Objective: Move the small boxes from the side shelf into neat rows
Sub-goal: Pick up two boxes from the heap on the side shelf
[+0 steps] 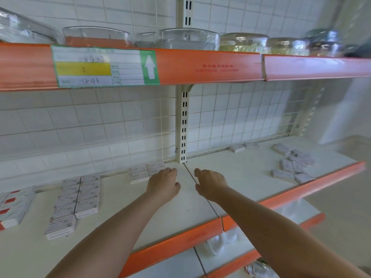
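Both my hands hold nothing: left [163, 184] fingers curled beside the rear boxes [147, 171], right [209, 184] loosely curled; I'd square their edges before fetching the scattered pile [293, 166] near the shelf's [241, 167] right edge.

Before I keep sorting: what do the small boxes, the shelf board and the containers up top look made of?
Small boxes: likely thin printed cardboard, matte white with sharp folded edges.
Shelf board: smooth, cream, probably painted metal, given the slotted upright behind it; its orange front strip looks like plastic, though I can't be sure.
Containers: clear glass, or possibly clear plastic; you see through them and they glint.
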Tool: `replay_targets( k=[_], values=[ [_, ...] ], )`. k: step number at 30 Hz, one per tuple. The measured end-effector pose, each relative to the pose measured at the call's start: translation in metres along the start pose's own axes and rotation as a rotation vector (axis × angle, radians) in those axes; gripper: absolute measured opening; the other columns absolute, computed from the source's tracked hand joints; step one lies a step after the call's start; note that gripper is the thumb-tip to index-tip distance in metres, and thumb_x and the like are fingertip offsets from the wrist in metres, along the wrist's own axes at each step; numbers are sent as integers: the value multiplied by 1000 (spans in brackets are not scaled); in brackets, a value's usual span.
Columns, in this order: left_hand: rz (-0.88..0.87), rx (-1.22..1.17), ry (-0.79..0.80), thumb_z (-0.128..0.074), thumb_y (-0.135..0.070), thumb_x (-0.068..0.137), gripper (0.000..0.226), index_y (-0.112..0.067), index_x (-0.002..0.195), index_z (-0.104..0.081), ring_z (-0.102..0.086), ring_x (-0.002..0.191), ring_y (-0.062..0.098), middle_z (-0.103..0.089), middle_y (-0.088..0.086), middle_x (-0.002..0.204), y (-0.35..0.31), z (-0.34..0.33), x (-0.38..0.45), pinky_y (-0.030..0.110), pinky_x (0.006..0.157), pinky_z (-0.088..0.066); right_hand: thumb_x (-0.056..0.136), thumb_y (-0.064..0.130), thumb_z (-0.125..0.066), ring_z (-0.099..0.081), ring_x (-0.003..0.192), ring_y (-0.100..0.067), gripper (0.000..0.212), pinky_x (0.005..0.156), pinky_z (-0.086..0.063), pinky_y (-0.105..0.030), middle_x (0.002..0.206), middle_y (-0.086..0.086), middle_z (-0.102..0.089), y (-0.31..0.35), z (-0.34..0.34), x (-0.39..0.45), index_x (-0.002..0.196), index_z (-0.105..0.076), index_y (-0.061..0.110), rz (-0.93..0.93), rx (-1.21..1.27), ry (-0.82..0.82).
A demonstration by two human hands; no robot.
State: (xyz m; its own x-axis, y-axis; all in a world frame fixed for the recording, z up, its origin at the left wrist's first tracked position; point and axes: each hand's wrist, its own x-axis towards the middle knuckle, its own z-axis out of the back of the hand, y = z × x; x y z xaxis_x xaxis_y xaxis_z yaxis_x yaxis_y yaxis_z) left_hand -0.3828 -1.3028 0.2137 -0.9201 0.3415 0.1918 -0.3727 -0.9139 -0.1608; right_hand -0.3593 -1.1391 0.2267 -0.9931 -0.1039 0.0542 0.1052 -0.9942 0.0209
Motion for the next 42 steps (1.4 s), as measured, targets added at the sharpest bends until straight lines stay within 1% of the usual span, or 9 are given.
replay_targets(
  k=[4, 8, 13, 17, 21, 27, 32, 38, 42],
  values=[
    [-56, -3, 14, -45, -27, 94, 26, -12, 114, -52, -55, 103, 23, -57, 3, 114, -26, -2, 7, 30, 71, -39, 97, 24, -46, -60, 105, -29, 30, 78, -44, -33, 120, -8, -60, -23, 2, -15, 125, -45, 13, -18, 11, -4],
    [-96, -15, 44, -46, -28, 94, 25, -12, 113, -52, -56, 102, 24, -57, 3, 114, -60, -7, 17, 32, 75, -42, 97, 25, -46, -58, 108, -31, 32, 81, -45, -34, 121, -9, -59, -55, 5, -30, 127, -46, 13, -56, 16, -1],
    [-143, -16, 79, -46, -29, 94, 30, -12, 119, -51, -57, 102, 24, -57, 3, 118, -114, -15, 29, 28, 70, -38, 96, 24, -46, -58, 108, -31, 33, 83, -46, -35, 123, -9, -59, -109, 9, -49, 127, -47, 14, -93, 5, 8],
    [-150, -18, 91, -46, -30, 95, 30, -12, 118, -51, -58, 100, 24, -58, 4, 117, -161, -25, 41, 28, 69, -37, 96, 24, -45, -57, 109, -32, 33, 83, -46, -36, 122, -9, -58, -156, 13, -62, 127, -48, 14, -114, -2, 16],
    [-150, -32, 98, -46, -30, 95, 30, -12, 119, -52, -57, 103, 24, -58, 4, 118, -206, -35, 48, 28, 70, -37, 97, 24, -45, -57, 110, -31, 33, 83, -46, -36, 123, -10, -57, -201, 15, -70, 128, -48, 13, -112, -12, 25],
    [-114, -44, 89, -46, -28, 94, 30, -11, 119, -52, -57, 103, 25, -58, 5, 117, -259, -46, 61, 28, 71, -36, 97, 25, -45, -57, 108, -31, 32, 84, -48, -35, 121, -9, -58, -255, 17, -74, 127, -48, 14, -89, -37, 34],
    [-92, -43, 107, -47, -29, 94, 32, -11, 120, -51, -55, 107, 26, -57, 5, 119, -291, -53, 73, 31, 79, -41, 96, 22, -45, -59, 105, -29, 30, 77, -44, -31, 118, -8, -59, -290, 18, -74, 125, -48, 14, -86, -46, 33],
    [-117, -12, 181, -48, -32, 93, 42, -12, 129, -46, -52, 116, 25, -52, 4, 128, -309, -65, 94, 33, 86, -43, 94, 21, -47, -57, 108, -28, 35, 76, -41, -32, 121, -7, -57, -319, 11, -67, 129, -47, 16, -125, -20, 49],
    [-142, -1, 204, -50, -32, 91, 45, -14, 132, -45, -48, 121, 25, -49, 3, 133, -314, -74, 113, 35, 91, -41, 94, 25, -49, -57, 110, -29, 34, 79, -44, -33, 122, -7, -57, -334, 7, -55, 127, -48, 16, -164, -10, 28]
  ],
)
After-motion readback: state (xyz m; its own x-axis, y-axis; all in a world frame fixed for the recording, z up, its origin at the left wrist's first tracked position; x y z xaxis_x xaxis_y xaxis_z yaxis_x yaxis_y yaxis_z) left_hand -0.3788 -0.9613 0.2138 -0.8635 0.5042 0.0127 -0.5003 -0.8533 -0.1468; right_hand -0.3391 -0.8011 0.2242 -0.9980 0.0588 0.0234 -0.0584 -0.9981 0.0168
